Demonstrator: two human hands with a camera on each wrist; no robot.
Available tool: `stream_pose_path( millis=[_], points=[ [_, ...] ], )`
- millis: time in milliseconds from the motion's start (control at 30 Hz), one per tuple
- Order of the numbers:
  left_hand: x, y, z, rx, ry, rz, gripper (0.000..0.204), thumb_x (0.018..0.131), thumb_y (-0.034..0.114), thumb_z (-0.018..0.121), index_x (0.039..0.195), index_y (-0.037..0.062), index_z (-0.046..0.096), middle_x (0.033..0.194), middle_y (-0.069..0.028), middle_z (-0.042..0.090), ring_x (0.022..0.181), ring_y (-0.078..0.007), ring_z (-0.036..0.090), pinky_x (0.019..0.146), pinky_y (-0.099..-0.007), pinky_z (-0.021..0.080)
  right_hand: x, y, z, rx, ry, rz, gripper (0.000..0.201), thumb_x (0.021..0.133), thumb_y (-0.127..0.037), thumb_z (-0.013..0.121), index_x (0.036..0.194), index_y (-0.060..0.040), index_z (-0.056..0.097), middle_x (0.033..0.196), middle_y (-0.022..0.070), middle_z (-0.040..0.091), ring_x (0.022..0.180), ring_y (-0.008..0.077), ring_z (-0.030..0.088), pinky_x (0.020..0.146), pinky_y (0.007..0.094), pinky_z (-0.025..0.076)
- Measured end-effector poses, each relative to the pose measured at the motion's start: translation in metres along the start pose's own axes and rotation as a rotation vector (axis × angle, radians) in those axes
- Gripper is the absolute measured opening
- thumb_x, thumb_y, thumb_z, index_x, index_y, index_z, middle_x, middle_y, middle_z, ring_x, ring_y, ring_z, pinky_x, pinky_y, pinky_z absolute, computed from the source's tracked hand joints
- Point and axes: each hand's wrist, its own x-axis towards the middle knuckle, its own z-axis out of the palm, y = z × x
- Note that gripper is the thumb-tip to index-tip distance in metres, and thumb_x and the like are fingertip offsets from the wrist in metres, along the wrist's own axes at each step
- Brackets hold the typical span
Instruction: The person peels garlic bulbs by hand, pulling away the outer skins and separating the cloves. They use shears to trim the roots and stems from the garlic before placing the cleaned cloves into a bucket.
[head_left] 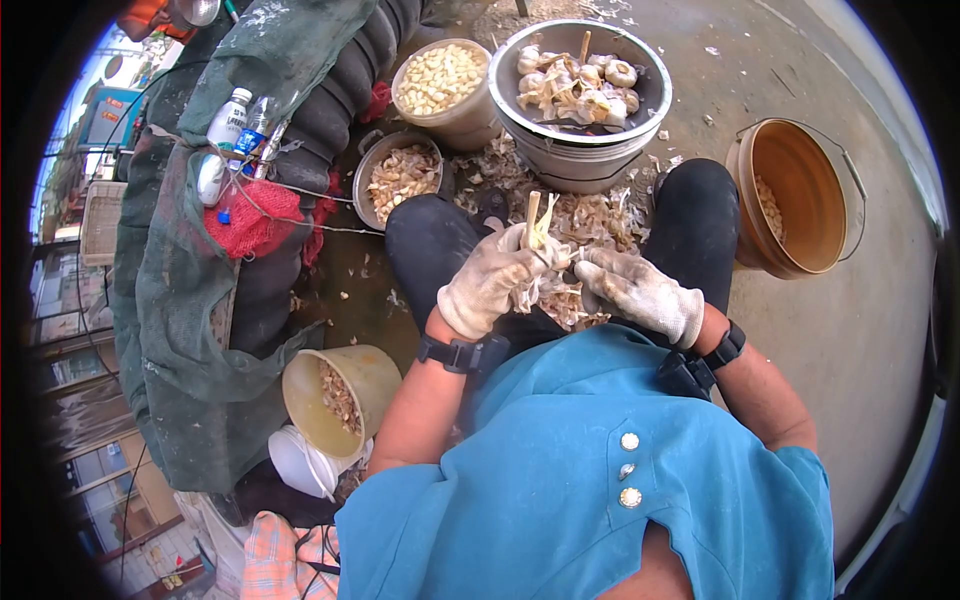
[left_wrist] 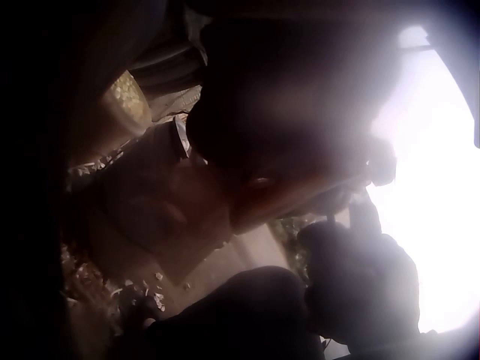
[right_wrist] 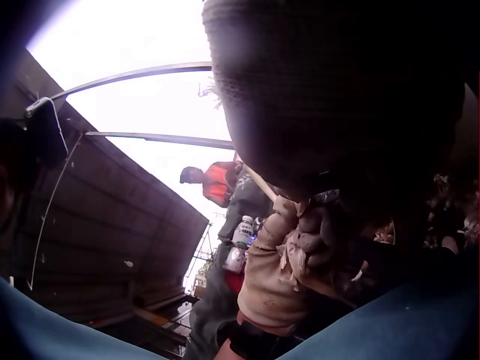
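Observation:
In the head view my gloved left hand [head_left: 492, 280] grips a garlic head with papery skin [head_left: 540, 262], its dry stem [head_left: 533, 212] pointing up. Close on the right, my gloved right hand [head_left: 640, 290] has its fingers bent at the garlic's side; its fingertips are partly hidden. The right wrist view shows the left hand [right_wrist: 274, 270] curled round the garlic, with loose skin [right_wrist: 295, 255] hanging from it. Dark glare in the left wrist view hides most hand detail.
A basin of garlic heads [head_left: 645, 125] sits on a bucket ahead. Peeled cloves [head_left: 440, 80] fill a tub to its left, near a pot of skins [head_left: 405, 178]. An orange-brown bucket [head_left: 795, 200] stands right, a yellowish bucket [head_left: 375, 375] left. Skins [head_left: 595, 220] litter the ground between the knees.

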Motion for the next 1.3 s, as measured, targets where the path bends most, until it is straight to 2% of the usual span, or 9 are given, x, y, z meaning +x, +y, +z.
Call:
stream_pose_path(
  millis=[200, 300, 467, 600, 667, 700, 767, 900, 1300],
  points=[
    [0.003, 0.01, -0.002, 0.114, -0.116, 0.054, 0.041, 0.086, 0.035, 0.069, 0.107, 0.0005, 0.061, 0.086, -0.001, 0.063, 0.065, -0.0059, 0.053, 0.056, -0.0184, 0.04, 0.002, 0.003, -0.001, -0.126, -0.046, -0.159, 0.039, 0.103, -0.034, 0.037, 0.107, -0.0011, 0.056, 0.082, 0.0111, 0.054, 0.077, 0.0277, 0.056, 0.073, 0.0384, 0.046],
    [0.003, 0.012, -0.001, 0.187, -0.069, -0.068, 0.045, 0.085, 0.039, 0.069, 0.106, -0.0001, 0.061, 0.083, -0.0014, 0.061, 0.065, -0.0063, 0.053, 0.056, -0.0187, 0.04, 0.002, 0.004, -0.003, -0.199, -0.084, -0.211, 0.037, 0.104, -0.032, 0.035, 0.106, -0.0012, 0.056, 0.083, 0.0111, 0.053, 0.079, 0.0269, 0.055, 0.073, 0.038, 0.045],
    [0.002, 0.016, 0.007, 0.014, -0.111, -0.039, 0.036, 0.088, 0.032, 0.066, 0.103, -0.0006, 0.063, 0.081, -0.0028, 0.061, 0.065, -0.0078, 0.054, 0.055, -0.0192, 0.039, 0.001, -0.003, -0.005, 0.023, -0.105, 0.016, 0.041, 0.103, -0.04, 0.04, 0.104, -0.0026, 0.057, 0.074, 0.0055, 0.052, 0.066, 0.0168, 0.049, 0.065, 0.0327, 0.044],
    [0.002, 0.002, 0.001, -0.155, -0.098, -0.153, 0.032, 0.09, 0.027, 0.065, 0.103, -0.0016, 0.063, 0.084, -0.0038, 0.061, 0.069, -0.0095, 0.057, 0.057, -0.0204, 0.042, 0.0, 0.0, -0.002, 0.132, -0.1, -0.024, 0.044, 0.101, -0.045, 0.044, 0.105, -0.0041, 0.059, 0.07, 0.0002, 0.051, 0.064, 0.0108, 0.045, 0.061, 0.0288, 0.041],
    [0.002, -0.007, 0.003, -0.002, -0.077, 0.122, 0.03, 0.091, 0.022, 0.067, 0.108, -0.0028, 0.061, 0.09, -0.007, 0.063, 0.075, -0.0116, 0.06, 0.06, -0.0211, 0.047, 0.0, -0.004, -0.001, 0.223, -0.108, -0.007, 0.043, 0.1, -0.047, 0.046, 0.106, -0.006, 0.06, 0.07, -0.0033, 0.05, 0.062, 0.0066, 0.043, 0.055, 0.0248, 0.037],
    [0.002, -0.008, 0.001, -0.003, -0.076, 0.121, 0.03, 0.091, 0.022, 0.067, 0.108, -0.0028, 0.061, 0.09, -0.007, 0.063, 0.075, -0.0116, 0.06, 0.06, -0.0211, 0.047, 0.0, -0.006, -0.001, 0.224, -0.109, -0.006, 0.043, 0.1, -0.047, 0.046, 0.106, -0.006, 0.06, 0.07, -0.0033, 0.05, 0.062, 0.0066, 0.043, 0.055, 0.0248, 0.037],
    [0.003, -0.007, 0.0, -0.576, -0.184, -0.091, 0.03, 0.09, 0.015, 0.067, 0.113, -0.0025, 0.059, 0.097, -0.0091, 0.064, 0.081, -0.0123, 0.062, 0.065, -0.0215, 0.052, 0.0, -0.009, -0.001, 0.272, -0.134, 0.088, 0.042, 0.1, -0.047, 0.047, 0.105, -0.0082, 0.06, 0.069, -0.0052, 0.049, 0.056, 0.0043, 0.039, 0.049, 0.022, 0.032],
    [0.003, -0.012, -0.002, -0.576, -0.22, -0.082, 0.03, 0.092, 0.011, 0.065, 0.117, -0.0023, 0.056, 0.101, -0.0099, 0.065, 0.083, -0.0125, 0.063, 0.068, -0.0208, 0.053, -0.001, -0.009, 0.001, 0.365, -0.165, 0.094, 0.04, 0.1, -0.048, 0.047, 0.104, -0.0099, 0.06, 0.067, -0.006, 0.048, 0.052, 0.0032, 0.036, 0.045, 0.021, 0.028],
    [0.006, -0.018, 0.016, -0.325, 0.057, -0.029, 0.037, 0.095, 0.027, 0.061, 0.123, 0.0021, 0.055, 0.096, -0.0065, 0.061, 0.077, -0.0113, 0.056, 0.067, -0.023, 0.047, 0.002, -0.001, 0.001, 0.445, -0.034, 0.028, 0.036, 0.1, -0.045, 0.049, 0.103, -0.01, 0.059, 0.067, -0.0077, 0.045, 0.055, 0.0018, 0.035, 0.048, 0.0185, 0.029]
  ],
)
